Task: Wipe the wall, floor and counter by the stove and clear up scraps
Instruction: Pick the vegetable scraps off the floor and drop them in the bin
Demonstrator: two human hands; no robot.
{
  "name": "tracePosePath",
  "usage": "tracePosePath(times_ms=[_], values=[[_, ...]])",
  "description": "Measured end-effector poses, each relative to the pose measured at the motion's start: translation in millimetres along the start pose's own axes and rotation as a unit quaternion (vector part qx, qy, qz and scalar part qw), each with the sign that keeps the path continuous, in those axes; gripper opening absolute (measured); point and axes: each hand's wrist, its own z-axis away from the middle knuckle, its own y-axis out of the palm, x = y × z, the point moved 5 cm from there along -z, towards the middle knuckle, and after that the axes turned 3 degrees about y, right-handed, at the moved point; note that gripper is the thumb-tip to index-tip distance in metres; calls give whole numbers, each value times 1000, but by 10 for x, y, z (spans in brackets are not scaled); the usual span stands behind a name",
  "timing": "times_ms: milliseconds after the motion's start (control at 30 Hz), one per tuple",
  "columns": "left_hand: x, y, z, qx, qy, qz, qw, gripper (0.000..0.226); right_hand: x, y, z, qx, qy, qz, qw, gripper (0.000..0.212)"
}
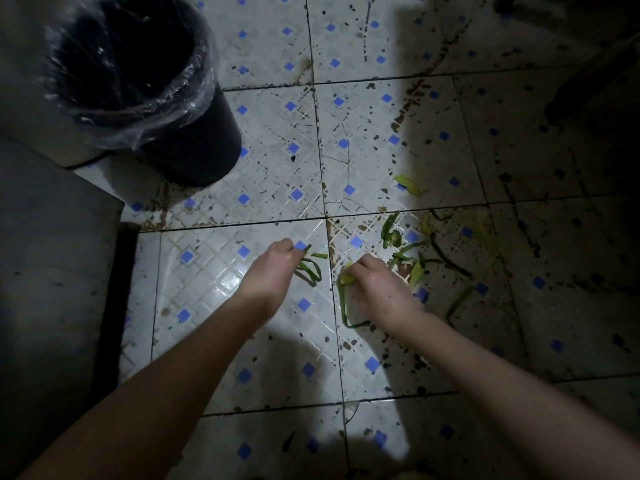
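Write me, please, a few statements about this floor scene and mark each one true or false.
1. The left hand pinches green strips. True.
2. The bin lies tipped on its side. False: it stands upright, lined with a clear bag.
3. The right hand holds nothing. False: it grips a yellowish scrap.
4. More scraps lie on the floor beyond the right hand. True.
5. The floor tiles are spotless. False: dark stains and splashes mark them.
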Motion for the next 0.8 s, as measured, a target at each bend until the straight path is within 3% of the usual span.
tracePosePath(times_ms=[400, 500, 667, 800], values=[[43, -79, 110, -3, 17, -1, 1000, 25, 265, 274, 93, 72, -3, 19, 997, 23], [35, -56, 106, -1, 15, -6, 1000, 24, 291, 338, 99, 89, -20, 9, 996, 32], [-43, 7, 0, 5, 28, -4, 1000, 24, 174, 213, 84, 47, -23, 30, 998, 40], [-136, 91, -152, 19, 39, -8, 999, 28, -102, -44, 77, 5, 38, -15, 999, 39]])
